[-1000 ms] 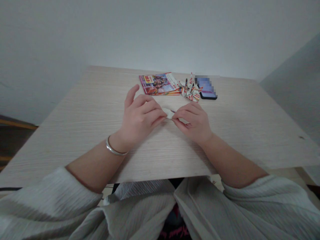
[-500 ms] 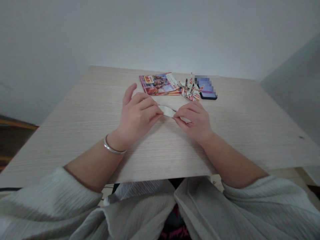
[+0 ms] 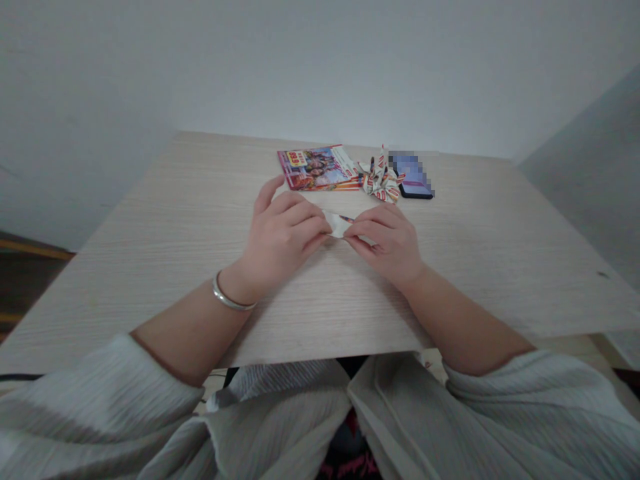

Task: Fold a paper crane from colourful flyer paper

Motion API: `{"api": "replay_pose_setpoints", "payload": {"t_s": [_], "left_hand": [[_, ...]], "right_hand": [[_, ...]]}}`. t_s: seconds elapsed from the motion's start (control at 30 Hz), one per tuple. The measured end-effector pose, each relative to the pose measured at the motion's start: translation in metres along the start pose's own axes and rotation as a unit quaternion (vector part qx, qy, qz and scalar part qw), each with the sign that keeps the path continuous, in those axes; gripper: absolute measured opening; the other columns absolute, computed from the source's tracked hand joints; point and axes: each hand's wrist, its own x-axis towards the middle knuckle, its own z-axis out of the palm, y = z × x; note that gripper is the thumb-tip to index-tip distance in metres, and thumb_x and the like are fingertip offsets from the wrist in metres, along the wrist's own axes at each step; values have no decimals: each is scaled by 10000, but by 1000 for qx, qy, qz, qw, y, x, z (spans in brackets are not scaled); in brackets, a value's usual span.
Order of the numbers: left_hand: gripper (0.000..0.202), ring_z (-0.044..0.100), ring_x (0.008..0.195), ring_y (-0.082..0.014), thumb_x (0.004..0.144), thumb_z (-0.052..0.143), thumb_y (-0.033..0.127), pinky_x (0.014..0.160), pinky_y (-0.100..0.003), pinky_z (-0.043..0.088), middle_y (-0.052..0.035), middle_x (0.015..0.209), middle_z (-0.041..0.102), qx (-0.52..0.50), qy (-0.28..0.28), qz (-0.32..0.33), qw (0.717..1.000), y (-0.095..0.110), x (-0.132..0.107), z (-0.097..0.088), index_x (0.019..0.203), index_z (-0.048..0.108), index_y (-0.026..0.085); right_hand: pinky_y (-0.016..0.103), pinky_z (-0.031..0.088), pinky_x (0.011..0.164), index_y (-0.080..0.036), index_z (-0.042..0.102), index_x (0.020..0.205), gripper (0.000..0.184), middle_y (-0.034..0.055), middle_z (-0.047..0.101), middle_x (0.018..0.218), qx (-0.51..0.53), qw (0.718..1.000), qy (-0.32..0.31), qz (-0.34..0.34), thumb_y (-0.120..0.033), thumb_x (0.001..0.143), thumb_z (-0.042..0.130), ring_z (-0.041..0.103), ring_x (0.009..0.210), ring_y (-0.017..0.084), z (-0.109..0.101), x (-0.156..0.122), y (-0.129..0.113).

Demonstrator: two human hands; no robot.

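Note:
A narrow white strip of folded paper (image 3: pixel 337 225) spans the short gap between my hands, with a bit of coloured print at its far edge. Its left end is pinched by my left hand (image 3: pixel 285 237), whose little finger is raised; a silver bangle circles that wrist. At the other end my right hand (image 3: pixel 387 240) grips the paper between thumb and fingers. Both hands are low over the middle of the table, and the fingers cover most of the paper.
Behind my hands lies a stack of printed flyers (image 3: pixel 320 168). To its right are a folded-paper piece with several points (image 3: pixel 381 180) and a phone (image 3: pixel 416 183), partly blurred out. The pale wooden table (image 3: pixel 165 220) reaches back to the wall.
My left hand has moved slightly right, closer to my right hand. Less of the paper strip shows between them, and it has tilted. The things behind stay put.

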Motion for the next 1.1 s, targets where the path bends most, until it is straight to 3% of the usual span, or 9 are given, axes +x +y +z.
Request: {"api": "replay_pose_setpoints", "payload": {"t_s": [0.1, 0.2, 0.3, 0.5, 0.67, 0.87, 1.0, 1.1], "left_hand": [[185, 619, 882, -206, 967, 636, 365, 984, -475, 435, 26, 852, 740, -12, 15, -9, 1000, 1, -1, 0, 806, 685, 289], [179, 645, 864, -217, 954, 656, 372, 868, -446, 441, 6, 845, 741, -45, 30, -47, 997, 1, -1, -1, 805, 698, 283], [187, 657, 888, -222, 965, 636, 398, 871, -449, 431, -6, 884, 753, -61, 18, -60, 996, 2, -1, -3, 838, 718, 287], [245, 645, 856, -219, 974, 625, 431, 856, -443, 416, -14, 857, 744, -44, -10, -45, 998, 9, 1, -4, 826, 740, 274], [265, 645, 872, -229, 963, 639, 434, 854, -443, 427, -17, 827, 719, -53, 8, -70, 996, 4, -1, 0, 770, 706, 264], [77, 609, 767, -178, 917, 619, 258, 718, -351, 476, -24, 846, 665, -118, -14, -112, 987, 3, 0, 3, 857, 629, 210], [88, 608, 737, -148, 894, 608, 237, 658, -292, 510, -3, 802, 626, -208, 30, -213, 954, -1, -3, 13, 848, 536, 220], [137, 666, 687, -130, 930, 591, 274, 642, -284, 556, 26, 763, 619, -332, 33, -263, 906, -8, -7, 23, 908, 459, 244]], "right_hand": [[384, 479, 796, -264, 720, 829, 131, 17, 729, 845, 1, 1000, -5, 22, -283, 948, 669, 630, 824, 193, -1, 2, 0], [401, 478, 828, -256, 721, 853, 86, 19, 735, 858, 2, 998, 22, 52, -283, 931, 696, 644, 837, 202, -1, 2, 3], [388, 476, 808, -259, 726, 853, 67, 10, 727, 838, 9, 998, 37, 52, -287, 913, 733, 642, 816, 195, -2, 0, 6], [379, 478, 814, -255, 729, 840, 90, 20, 710, 857, 14, 997, 7, 76, -305, 915, 734, 630, 845, 198, 1, 1, 4], [346, 514, 750, -242, 743, 840, 90, 17, 699, 818, 57, 992, 28, 113, -295, 912, 730, 630, 780, 177, 4, -1, 8], [317, 537, 709, -241, 732, 898, 19, 11, 705, 837, 89, 986, 53, 129, -259, 899, 727, 629, 742, 149, 4, -1, 7], [307, 577, 690, -267, 612, 1240, 402, 31, 719, 1077, 147, 967, 56, 199, -303, 859, 737, 660, 803, 148, 8, -6, 9], [307, 586, 670, -266, 533, 1309, 538, 51, 701, 1151, 169, 960, 49, 216, -309, 820, 754, 662, 830, 156, 14, -10, 13]]}}
